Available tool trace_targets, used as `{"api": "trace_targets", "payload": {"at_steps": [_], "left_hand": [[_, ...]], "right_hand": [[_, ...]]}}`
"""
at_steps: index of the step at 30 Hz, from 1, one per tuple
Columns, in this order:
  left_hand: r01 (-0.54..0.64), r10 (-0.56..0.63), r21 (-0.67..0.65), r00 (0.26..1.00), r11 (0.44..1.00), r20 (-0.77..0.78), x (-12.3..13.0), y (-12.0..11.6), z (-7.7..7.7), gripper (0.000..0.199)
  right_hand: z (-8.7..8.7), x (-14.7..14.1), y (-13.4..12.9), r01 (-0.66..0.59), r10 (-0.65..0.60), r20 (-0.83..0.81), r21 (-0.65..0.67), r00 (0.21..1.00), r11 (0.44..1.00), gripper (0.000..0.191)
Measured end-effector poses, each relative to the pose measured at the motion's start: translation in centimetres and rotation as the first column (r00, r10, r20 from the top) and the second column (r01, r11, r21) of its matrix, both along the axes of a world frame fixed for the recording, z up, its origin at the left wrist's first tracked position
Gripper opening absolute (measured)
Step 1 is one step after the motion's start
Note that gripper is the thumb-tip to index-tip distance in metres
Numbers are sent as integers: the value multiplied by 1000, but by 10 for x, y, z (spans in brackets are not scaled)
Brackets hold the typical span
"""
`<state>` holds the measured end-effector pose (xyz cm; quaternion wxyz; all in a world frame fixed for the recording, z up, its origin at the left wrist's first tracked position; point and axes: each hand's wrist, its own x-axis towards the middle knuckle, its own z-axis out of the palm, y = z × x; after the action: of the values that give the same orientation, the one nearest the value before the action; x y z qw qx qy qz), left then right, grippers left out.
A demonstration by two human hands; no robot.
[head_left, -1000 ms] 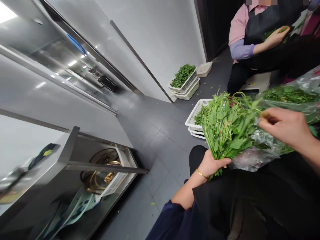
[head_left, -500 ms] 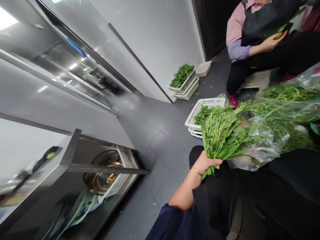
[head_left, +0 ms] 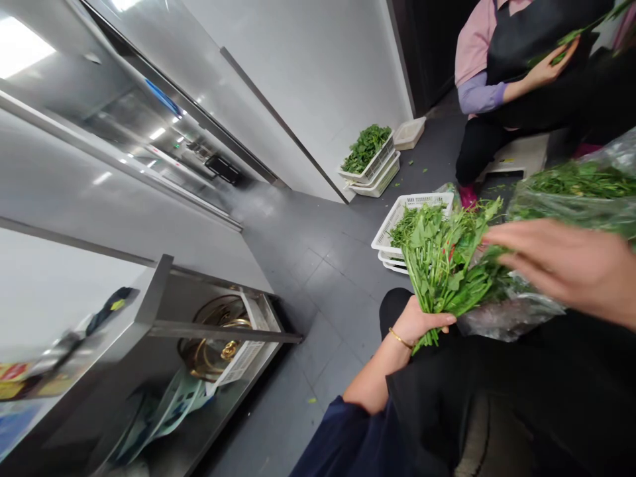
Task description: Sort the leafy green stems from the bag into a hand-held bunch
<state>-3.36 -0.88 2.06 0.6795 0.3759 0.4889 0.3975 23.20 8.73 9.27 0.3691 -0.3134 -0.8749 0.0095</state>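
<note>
Grey tiled floor (head_left: 318, 318) spreads left of the bunch of greens (head_left: 444, 265). Right of the bunch, a crinkled clear plastic bag (head_left: 571, 199) of greens is partly hidden. The bunch, leafy and thin-stemmed, overlaps a slotted white basket (head_left: 390, 228) behind it. At its stems, the left hand (head_left: 422, 321) grips, closed. At its leaves, the blurred right hand (head_left: 561, 258) has straightish fingers; whether it pinches any, I cannot tell.

I look through one head camera, forward and down, tilted: greens (head_left: 440, 265) close at three o'clock, floor (head_left: 318, 278) mid-view.
</note>
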Motion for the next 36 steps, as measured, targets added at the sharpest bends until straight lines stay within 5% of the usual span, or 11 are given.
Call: {"api": "trace_targets", "payload": {"at_steps": [4, 8, 11, 16, 19, 22, 28, 31, 34, 36], "left_hand": [[14, -15, 24, 999, 1000, 51, 6, 0, 1, 53], [-40, 39, 2, 989, 999, 141, 7, 0, -3, 56], [-77, 82, -30, 975, 997, 204, 11, 0, -2, 55], [-116, 123, -52, 976, 992, 181, 22, 0, 6, 52], [-129, 134, -45, 982, 991, 130, 26, -1, 7, 49], [-157, 162, -53, 981, 986, 108, 28, 0, 4, 45], [-328, 330, -44, 919, 944, 216, 34, 5, -1, 40], [-374, 381, -74, 889, 924, 254, 34, 5, -2, 42], [-325, 340, -102, 911, 940, 232, 28, 4, -3, 40], [-240, 254, -87, 943, 967, 217, 23, 3, -3, 41]], "right_hand": [[-9, -35, -15, -99, 4, 301, 302, 954, 948, 24], [-27, -8, -10, -140, 24, 362, 298, 932, 944, 31], [-25, 3, -15, -83, -24, 382, 263, 924, 961, 38], [-9, -34, -25, 43, -56, 143, 93, 988, 995, 30], [-17, -60, -22, 112, -92, 136, -151, 986, 982, 39], [-34, -70, -23, 44, -12, 103, -317, 995, 948, 39], [-60, -74, -57, -227, 221, -114, -42, 969, 973, 17], [-51, -74, -71, -388, 365, -166, -134, 916, 912, 18], [-23, -57, -72, -578, 507, -278, -387, 816, 719, 18], [-2, -36, -62, -586, 396, -441, -491, 805, 645, 16]]}}
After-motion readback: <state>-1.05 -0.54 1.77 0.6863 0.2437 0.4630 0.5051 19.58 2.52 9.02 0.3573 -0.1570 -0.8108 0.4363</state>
